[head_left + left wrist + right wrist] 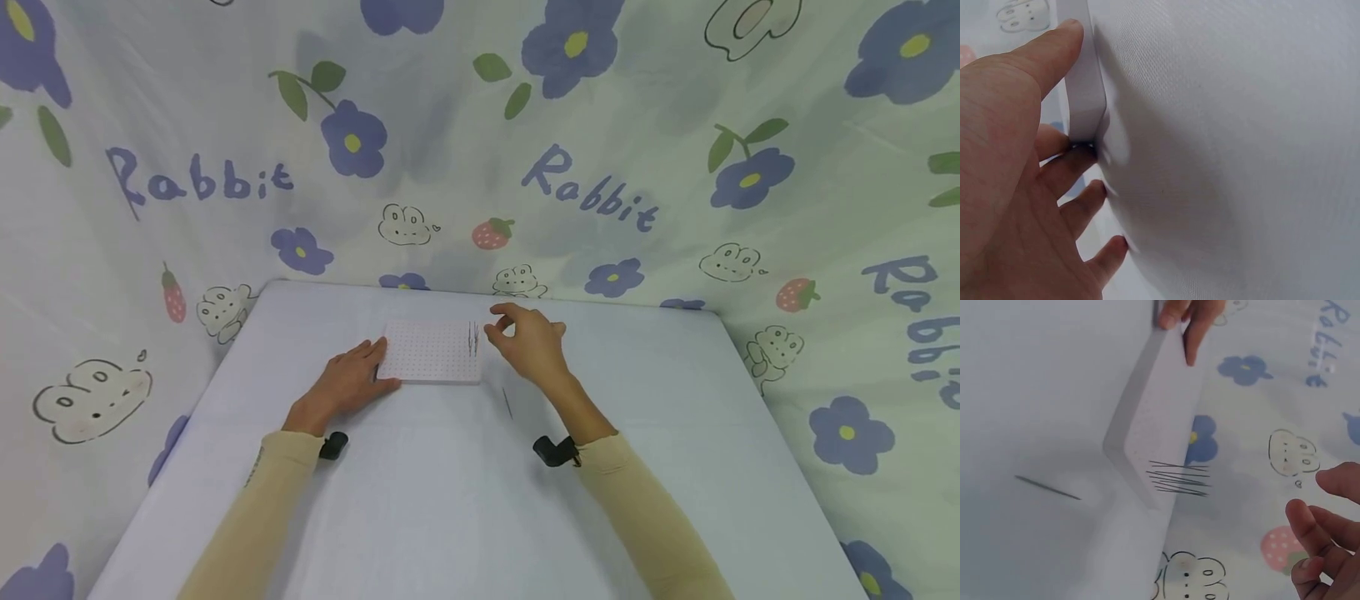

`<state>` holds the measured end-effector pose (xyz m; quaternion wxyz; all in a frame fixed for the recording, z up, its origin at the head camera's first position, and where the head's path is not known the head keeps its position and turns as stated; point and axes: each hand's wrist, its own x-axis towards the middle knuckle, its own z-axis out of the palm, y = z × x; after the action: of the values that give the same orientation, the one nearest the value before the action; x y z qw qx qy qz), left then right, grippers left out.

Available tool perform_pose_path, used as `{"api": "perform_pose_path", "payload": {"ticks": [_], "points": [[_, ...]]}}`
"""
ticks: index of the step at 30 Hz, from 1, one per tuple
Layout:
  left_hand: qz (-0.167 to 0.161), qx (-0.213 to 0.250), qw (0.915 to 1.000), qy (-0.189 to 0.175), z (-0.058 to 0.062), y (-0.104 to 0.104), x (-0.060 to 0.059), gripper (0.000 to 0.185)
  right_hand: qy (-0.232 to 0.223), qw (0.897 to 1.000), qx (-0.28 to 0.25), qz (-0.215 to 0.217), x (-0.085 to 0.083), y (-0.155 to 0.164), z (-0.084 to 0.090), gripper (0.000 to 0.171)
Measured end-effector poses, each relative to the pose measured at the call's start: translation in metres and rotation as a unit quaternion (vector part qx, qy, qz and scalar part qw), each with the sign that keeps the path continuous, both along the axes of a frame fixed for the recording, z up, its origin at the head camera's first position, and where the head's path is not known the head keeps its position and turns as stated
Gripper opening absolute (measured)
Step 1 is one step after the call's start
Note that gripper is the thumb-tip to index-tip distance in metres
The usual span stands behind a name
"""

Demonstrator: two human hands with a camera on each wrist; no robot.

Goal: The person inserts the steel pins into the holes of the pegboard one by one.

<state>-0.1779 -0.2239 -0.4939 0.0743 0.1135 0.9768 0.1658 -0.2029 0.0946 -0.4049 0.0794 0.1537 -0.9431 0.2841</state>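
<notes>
The left hand (351, 382) lies flat with fingers spread, fingertips resting on the left edge of the white perforated board (433, 352), which sits toward the far side of the counter (450, 500). Thin needles (473, 337) stand upright near the board's right edge. Just right of them hovers the right hand (528, 342), fingers loosely curled, holding nothing visible. One needle (507, 403) lies on the counter near the board's right corner.

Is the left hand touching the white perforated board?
Touching. In the left wrist view the left hand has its thumb laid along the edge of the white perforated board and fingers against its corner; the head view agrees.
</notes>
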Motion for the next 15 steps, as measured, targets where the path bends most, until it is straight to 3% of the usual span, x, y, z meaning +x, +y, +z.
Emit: {"api": "perform_pose_path", "payload": {"ticks": [4, 15], "points": [[0.0, 0.0, 1.0, -0.005, 0.001, 0.0, -0.001, 0.089, -0.022, 1.0, 0.009, -0.006, 0.014, 0.008, -0.008, 0.039], [0.002, 0.006, 1.0, -0.004, 0.0, 0.0, -0.001, 0.09, -0.104, 0.993, 0.043, -0.043, 0.031, 0.032, -0.06, 0.046]]}}
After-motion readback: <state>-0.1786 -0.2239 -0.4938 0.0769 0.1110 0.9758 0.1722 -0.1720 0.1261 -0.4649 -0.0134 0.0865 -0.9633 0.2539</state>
